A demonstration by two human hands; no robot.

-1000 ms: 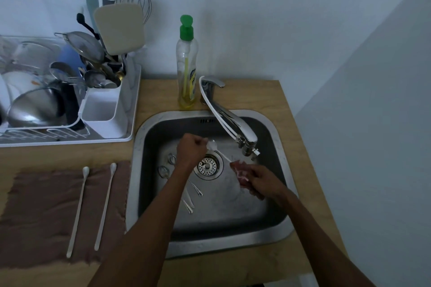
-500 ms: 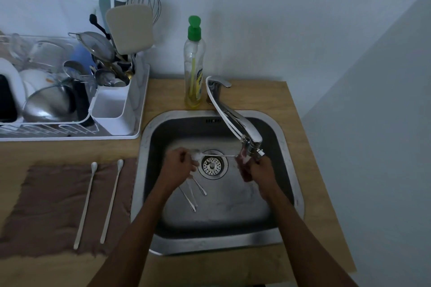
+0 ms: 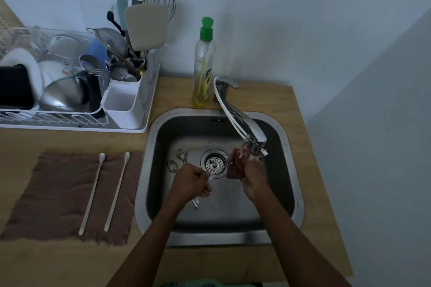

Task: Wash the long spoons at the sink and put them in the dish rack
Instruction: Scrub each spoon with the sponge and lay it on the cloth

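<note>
Left grip [image 3: 191, 182] on spoon [image 3: 223, 167] near faucet [image 3: 240, 120]

Two white long spoons [image 3: 91, 194], one cloth [image 3: 46, 193], one soap bottle [image 3: 204, 65] (green-capped)

Two cream-white long plastic spoons [image 3: 91, 194] on a plain brown cloth mat [image 3: 46, 193]; clear plastic bottle [image 3: 204, 60], yellow soap, green cap; white plastic dish rack [image 3: 70, 128]; grey steel sink [image 3: 221, 239]; pale wood-grain counter [image 3: 268, 100].

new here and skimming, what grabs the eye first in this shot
Over the sink, the left hand grips a thin spoon and the right hand holds a pink sponge to it, by the tap. Two white spoons lie on a brown cloth at left.
</note>
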